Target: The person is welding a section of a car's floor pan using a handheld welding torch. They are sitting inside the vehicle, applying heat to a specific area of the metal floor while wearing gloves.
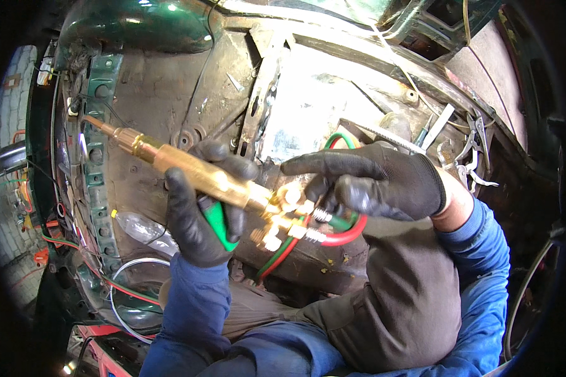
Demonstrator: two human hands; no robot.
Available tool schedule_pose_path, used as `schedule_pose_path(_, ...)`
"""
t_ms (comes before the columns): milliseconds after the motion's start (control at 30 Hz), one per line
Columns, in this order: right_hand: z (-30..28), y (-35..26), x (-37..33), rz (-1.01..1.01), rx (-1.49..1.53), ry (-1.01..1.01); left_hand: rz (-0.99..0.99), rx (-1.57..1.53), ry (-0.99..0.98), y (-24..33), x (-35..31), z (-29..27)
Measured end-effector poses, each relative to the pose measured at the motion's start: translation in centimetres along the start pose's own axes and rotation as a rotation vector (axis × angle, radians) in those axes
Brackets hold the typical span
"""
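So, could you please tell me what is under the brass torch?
The gloved left hand and, farther below, the brownish metal panel show; whatever the torch directly covers cannot be seen.

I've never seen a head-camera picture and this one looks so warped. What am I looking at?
There is no machine here: the hands are a person's own, in black gloves. A wide fisheye camera on the head looks down at them, which is why straight edges bend near the rim.

The left hand grips what looks like a brass torch, its thin tip pointing up and left, along with a green object. The right hand is at the valve end, near red and green hoses; whether it grips anything is hard to tell.

Around them is a worn metal floor, perhaps a vehicle's. A clear plastic bottle lies on the left and locking pliers on the right.
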State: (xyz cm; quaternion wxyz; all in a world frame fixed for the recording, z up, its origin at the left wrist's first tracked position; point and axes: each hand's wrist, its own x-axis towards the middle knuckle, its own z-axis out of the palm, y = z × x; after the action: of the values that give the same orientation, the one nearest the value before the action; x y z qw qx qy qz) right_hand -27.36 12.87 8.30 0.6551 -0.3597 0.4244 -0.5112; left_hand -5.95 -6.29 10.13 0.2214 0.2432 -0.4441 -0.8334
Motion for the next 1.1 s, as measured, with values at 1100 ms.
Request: schedule_pose_path(1100,0.7,3.0,-7.1,0.190,-0.277,1.094,-0.624,0.400,-0.094,-13.6,2.0,-1.5)
